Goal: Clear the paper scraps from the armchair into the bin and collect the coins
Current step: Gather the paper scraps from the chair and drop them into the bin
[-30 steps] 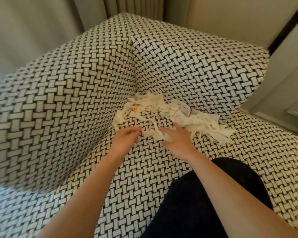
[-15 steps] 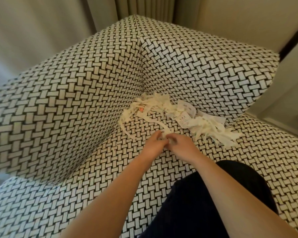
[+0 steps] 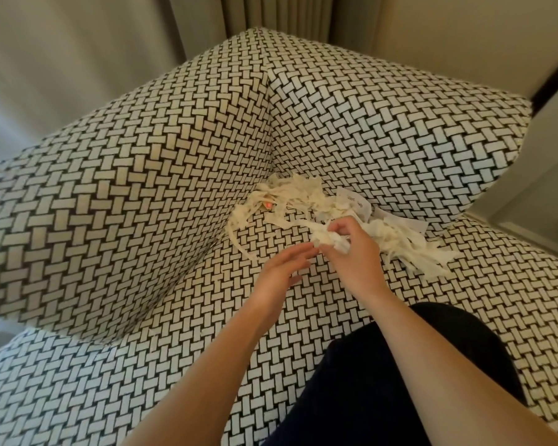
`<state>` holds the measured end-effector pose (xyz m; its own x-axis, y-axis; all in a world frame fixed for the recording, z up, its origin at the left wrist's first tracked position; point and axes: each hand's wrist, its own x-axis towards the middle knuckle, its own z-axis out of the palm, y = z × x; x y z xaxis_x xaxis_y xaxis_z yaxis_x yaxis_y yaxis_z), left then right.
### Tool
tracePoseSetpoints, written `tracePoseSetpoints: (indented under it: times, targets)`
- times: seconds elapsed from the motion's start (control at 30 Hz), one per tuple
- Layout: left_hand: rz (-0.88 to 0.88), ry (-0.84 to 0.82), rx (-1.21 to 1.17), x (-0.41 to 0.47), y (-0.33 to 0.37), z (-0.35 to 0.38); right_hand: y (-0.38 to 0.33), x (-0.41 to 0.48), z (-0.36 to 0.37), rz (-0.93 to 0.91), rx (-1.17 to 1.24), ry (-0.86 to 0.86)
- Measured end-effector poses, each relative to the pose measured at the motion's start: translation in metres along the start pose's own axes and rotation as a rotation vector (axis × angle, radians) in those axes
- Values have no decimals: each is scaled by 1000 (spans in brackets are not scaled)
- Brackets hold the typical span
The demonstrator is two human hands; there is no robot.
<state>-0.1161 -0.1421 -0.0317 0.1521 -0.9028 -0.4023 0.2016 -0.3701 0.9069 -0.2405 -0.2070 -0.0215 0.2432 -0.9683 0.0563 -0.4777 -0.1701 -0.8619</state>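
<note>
Gripping paper scraps point(image 3: 306, 201): right hand point(image 3: 355, 255) fingers closed | left hand point(image 3: 281, 272) fingers spread | armchair point(image 3: 142, 194)

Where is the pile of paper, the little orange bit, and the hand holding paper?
paper pile point(image 3: 306, 194), head view, top of heap
orange bit point(image 3: 267, 205), head view, its middle
right hand point(image 3: 355, 252), head view, back of hand

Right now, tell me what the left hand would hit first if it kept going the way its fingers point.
Probably the right hand, which is gripping a clump of paper scraps; the left hand points straight at it, nearly touching.
</note>
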Motion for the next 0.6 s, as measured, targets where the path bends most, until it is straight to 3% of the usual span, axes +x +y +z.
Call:
tracePoseSetpoints:
  times: [0.07, 0.23, 0.37, 0.6]
  targets:
    - [43, 94, 65, -1, 0, -8, -4, 0, -1, -23, 45, 34]
    - [67, 560, 566, 11, -15, -38, -17, 0, -12, 23, 318, 203]
    - [-61, 592, 891, 27, -17, -59, -19, 0, -17, 68, 443, 323]
    - [-14, 540, 852, 53, -12, -74, -21, 0, -19, 77, 496, 351]
